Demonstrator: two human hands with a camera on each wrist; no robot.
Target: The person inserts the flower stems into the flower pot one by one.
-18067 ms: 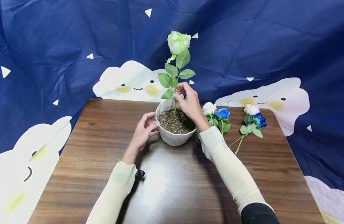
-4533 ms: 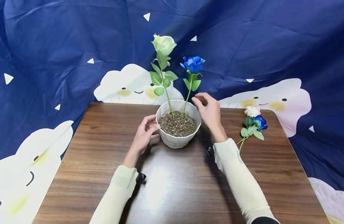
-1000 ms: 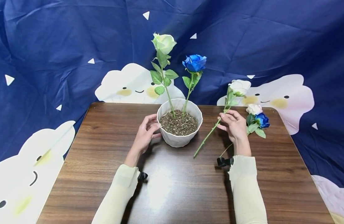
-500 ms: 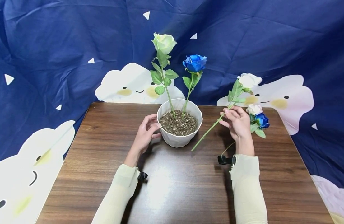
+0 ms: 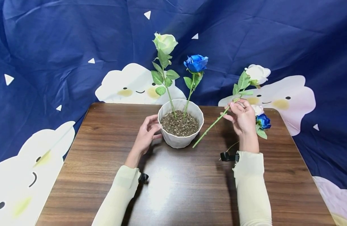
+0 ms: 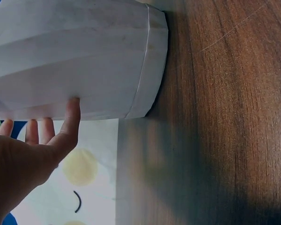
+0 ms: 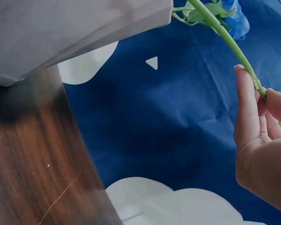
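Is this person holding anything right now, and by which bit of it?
Yes: the right hand pinches the white rose by its stem, just below the leaves. The left hand touches the side of the pot.

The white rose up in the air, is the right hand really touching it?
Touching. The right wrist view shows it: the right hand pinches the rose's stem with its fingers.
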